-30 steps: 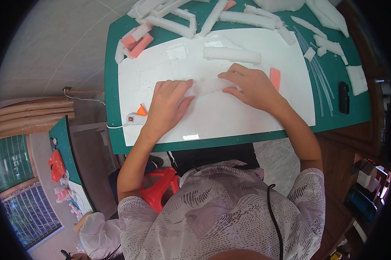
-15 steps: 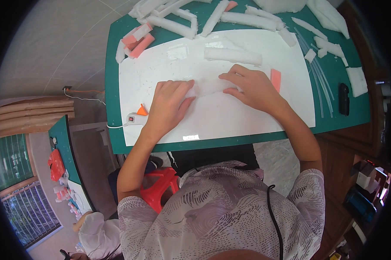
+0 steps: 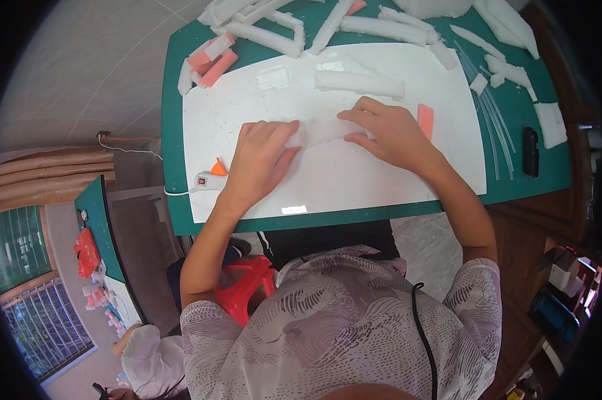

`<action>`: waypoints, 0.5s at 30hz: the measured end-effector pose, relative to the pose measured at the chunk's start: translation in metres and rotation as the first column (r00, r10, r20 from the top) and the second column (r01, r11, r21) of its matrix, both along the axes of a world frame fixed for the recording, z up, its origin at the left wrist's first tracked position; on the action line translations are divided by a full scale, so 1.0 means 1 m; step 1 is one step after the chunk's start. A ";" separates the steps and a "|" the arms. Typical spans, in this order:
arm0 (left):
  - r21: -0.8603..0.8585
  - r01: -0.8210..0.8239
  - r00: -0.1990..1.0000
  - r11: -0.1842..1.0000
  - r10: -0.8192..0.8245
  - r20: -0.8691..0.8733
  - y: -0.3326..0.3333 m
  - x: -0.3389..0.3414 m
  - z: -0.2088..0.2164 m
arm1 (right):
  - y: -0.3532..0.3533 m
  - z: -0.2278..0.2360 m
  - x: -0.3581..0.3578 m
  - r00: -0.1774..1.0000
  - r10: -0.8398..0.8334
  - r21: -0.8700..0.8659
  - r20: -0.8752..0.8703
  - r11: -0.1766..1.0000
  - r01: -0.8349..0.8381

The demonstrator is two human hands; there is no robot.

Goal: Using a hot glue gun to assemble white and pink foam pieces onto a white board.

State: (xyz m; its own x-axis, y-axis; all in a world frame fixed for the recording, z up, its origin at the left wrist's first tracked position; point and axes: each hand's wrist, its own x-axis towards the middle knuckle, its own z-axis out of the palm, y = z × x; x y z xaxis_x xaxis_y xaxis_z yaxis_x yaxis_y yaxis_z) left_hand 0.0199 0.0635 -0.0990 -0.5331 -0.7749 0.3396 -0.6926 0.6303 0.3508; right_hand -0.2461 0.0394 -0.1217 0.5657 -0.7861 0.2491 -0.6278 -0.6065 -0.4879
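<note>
A short strip of fluffy white wadding (image 3: 320, 132) lies across the white board (image 3: 328, 180), between my two hands. My left hand (image 3: 266, 152) grips its left end, thumb below and fingers above. With the same kind of curved grip, my right hand (image 3: 384, 133) has the right end. The wadding blends with the board, so its edges are hard to make out. Just beyond it rests a longer white wadding roll (image 3: 359, 85). Beside my right wrist is a flat pink block (image 3: 426, 121).
A white glue gun (image 3: 209, 180) with an orange tip lies by my left forearm. Pink-and-white pieces (image 3: 214, 61) and white wadding rolls (image 3: 264, 40) line the far edge. At the right are clear sticks (image 3: 496, 127) and a black object (image 3: 530, 152). Another person (image 3: 153, 363) sits lower left.
</note>
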 end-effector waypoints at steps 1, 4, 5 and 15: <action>-0.005 0.006 1.000 1.000 -0.006 -0.001 0.000 0.000 0.000 | 0.000 -0.001 0.000 1.000 0.004 -0.024 0.000 1.000 -0.004; -0.009 0.003 1.000 1.000 -0.003 0.005 0.000 0.001 -0.001 | -0.001 0.000 0.000 1.000 0.002 0.003 -0.003 1.000 -0.002; -0.008 0.003 1.000 1.000 -0.003 0.005 0.000 0.000 -0.001 | -0.001 0.000 0.000 1.000 0.002 0.004 -0.003 1.000 -0.002; -0.003 -0.028 1.000 1.000 0.028 -0.004 0.000 -0.002 -0.002 | -0.003 -0.003 -0.001 1.000 0.002 0.002 0.002 1.000 -0.002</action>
State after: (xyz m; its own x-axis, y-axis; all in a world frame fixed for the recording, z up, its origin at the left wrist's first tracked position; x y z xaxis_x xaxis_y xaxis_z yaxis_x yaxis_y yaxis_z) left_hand 0.0176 0.0639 -0.1014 -0.5103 -0.7882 0.3440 -0.7084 0.6121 0.3515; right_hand -0.2469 0.0362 -0.1245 0.5664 -0.7857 0.2486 -0.6256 -0.6063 -0.4909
